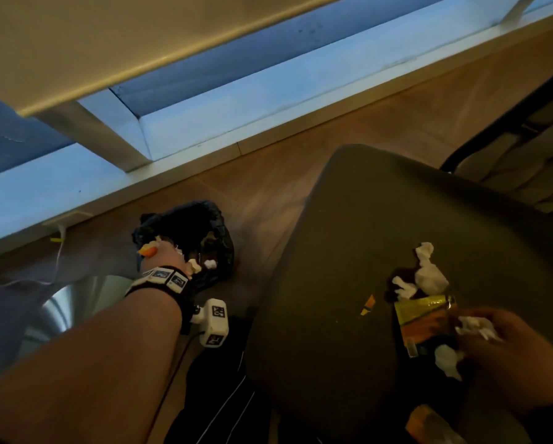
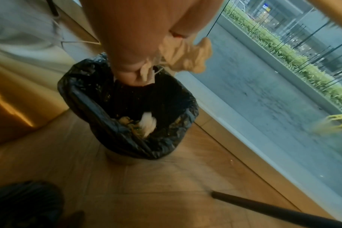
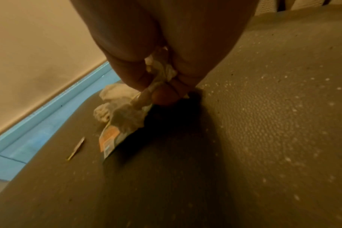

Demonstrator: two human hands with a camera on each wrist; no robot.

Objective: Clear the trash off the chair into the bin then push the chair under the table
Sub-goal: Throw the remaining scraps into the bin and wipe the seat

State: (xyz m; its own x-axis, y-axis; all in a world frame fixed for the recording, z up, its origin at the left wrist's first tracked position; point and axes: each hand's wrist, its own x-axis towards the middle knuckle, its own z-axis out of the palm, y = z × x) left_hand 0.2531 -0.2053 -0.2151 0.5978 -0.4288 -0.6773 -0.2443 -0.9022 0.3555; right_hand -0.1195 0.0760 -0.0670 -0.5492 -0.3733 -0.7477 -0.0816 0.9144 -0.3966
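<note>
A bin point(image 1: 201, 225) lined with a black bag stands on the wooden floor, left of the dark grey chair seat point(image 1: 349, 251). My left hand point(image 1: 161, 256) hovers over the bin's rim point(image 2: 88, 98) and grips a crumpled tissue point(image 2: 185, 57); a white tissue point(image 2: 148, 123) lies blurred inside the bin. On the seat point(image 3: 263, 123) my right hand point(image 1: 480, 331) pinches a tissue point(image 3: 162, 71) together with a yellow-orange wrapper point(image 1: 422, 318). Two more crumpled tissues point(image 1: 427, 270) and a small orange scrap point(image 1: 368, 304) lie on the seat.
The table top point(image 1: 76, 43) and its white leg point(image 1: 108, 136) are above the bin, along a glass wall with a white sill point(image 1: 268, 100). A shiny metal cylinder point(image 1: 63, 309) and a white cable point(image 1: 57, 261) are left of the bin. Another chair point(image 1: 509, 149) stands at right.
</note>
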